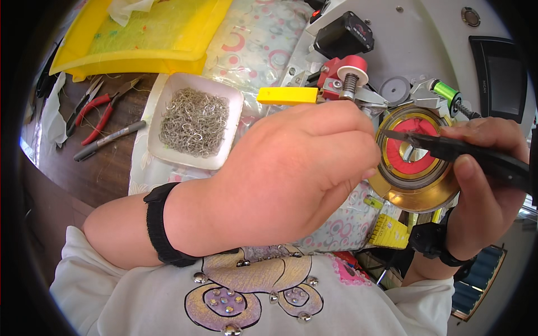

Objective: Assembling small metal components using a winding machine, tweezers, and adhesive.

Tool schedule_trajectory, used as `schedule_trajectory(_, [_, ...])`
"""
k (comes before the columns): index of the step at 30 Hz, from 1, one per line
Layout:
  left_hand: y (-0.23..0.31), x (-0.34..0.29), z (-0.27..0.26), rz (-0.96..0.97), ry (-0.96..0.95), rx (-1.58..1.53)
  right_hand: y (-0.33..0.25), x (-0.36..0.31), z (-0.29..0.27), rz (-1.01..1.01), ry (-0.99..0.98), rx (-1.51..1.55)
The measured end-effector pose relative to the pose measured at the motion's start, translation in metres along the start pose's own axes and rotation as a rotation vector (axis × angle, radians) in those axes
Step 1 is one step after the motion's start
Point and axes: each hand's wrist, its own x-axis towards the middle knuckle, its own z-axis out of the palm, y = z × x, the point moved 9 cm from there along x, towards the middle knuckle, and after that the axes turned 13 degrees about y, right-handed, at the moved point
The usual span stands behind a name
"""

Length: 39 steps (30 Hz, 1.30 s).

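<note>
My left hand (297, 162) is closed, its fingers curled together beside the left edge of a gold-coloured ring wheel (412, 197) with a red inner disc (395, 154). Whatever the fingertips may pinch is hidden behind the knuckles. In my right hand (485, 179) is a black-handled utility knife (482, 161). Its narrow metal tip points left across the front of the wheel, close to my left fingers. Thumb and fingers wrap the handle from both sides.
A white dish (238, 106) heaped with small metal hooks (193, 120) stands left. Beyond are a yellow tray (202, 56), red-handled pliers (101, 115) and a marker pen (109, 140). Behind the wheel, a machine carries a red block (330, 75), a yellow bar (287, 96) and a green spool (443, 92).
</note>
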Motion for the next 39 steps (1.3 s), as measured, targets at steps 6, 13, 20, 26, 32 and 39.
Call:
schedule_trajectory(6, [0.0,0.0,-0.001,-0.009,0.003,-0.01,-0.005,0.001,0.014,-0.065,-0.033,-0.052])
schedule_trajectory(13, [0.002,0.0,0.0,0.004,0.014,-0.025,-0.005,0.004,0.019,-0.026,0.018,-0.05])
schedule_trajectory(20, [0.002,0.001,-0.002,0.007,0.023,-0.019,-0.003,0.004,0.02,0.016,0.072,-0.047])
schedule_trajectory(26, [0.002,0.0,-0.002,0.015,0.026,-0.014,0.005,0.001,0.018,0.033,0.03,-0.103])
schedule_trajectory(32, [0.003,0.002,-0.003,0.038,0.038,0.014,0.008,-0.002,0.023,0.078,0.011,-0.05])
schedule_trajectory(39, [0.006,0.003,-0.006,0.086,0.066,0.015,0.003,0.001,0.023,0.082,0.006,-0.095])
